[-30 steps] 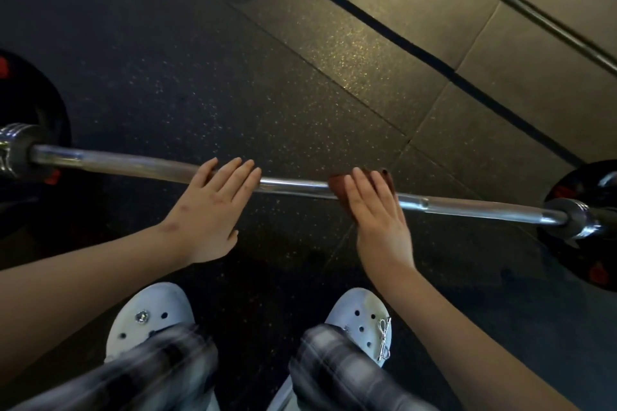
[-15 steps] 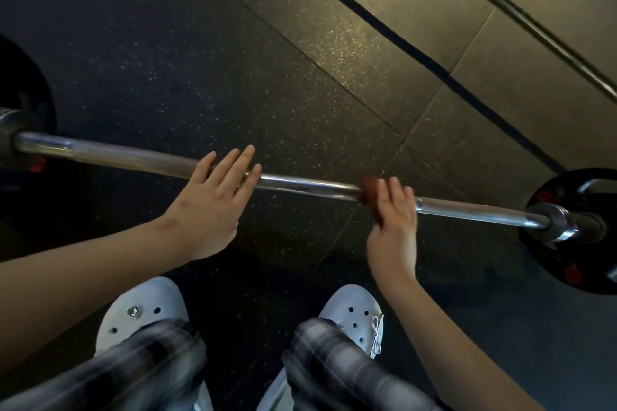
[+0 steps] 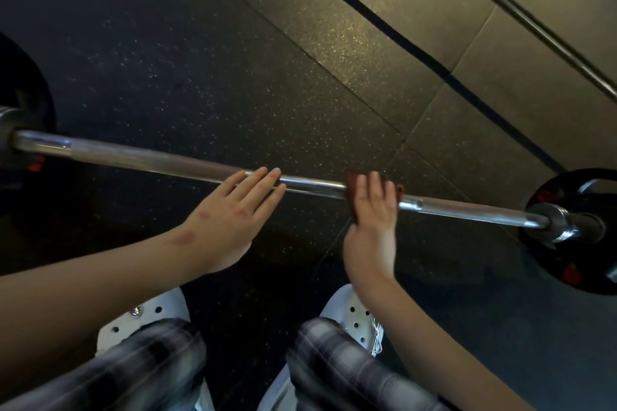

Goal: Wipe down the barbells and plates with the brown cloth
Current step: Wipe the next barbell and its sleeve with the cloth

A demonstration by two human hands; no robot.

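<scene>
A steel barbell lies across the dark rubber floor in front of me. A black plate sits on its right end and another black plate on its left end, partly out of frame. My right hand presses the brown cloth onto the bar right of centre, fingers laid over it. My left hand rests flat with its fingertips on the bar left of the cloth, holding nothing.
My two white clogs and plaid trouser legs are just below the bar. A second barbell lies diagonally at the top right, on a lighter floor section beyond a black seam.
My right hand and the cloth have shifted a little to the right along the bar. The left hand stays in place on the bar. The view has shifted slightly.
</scene>
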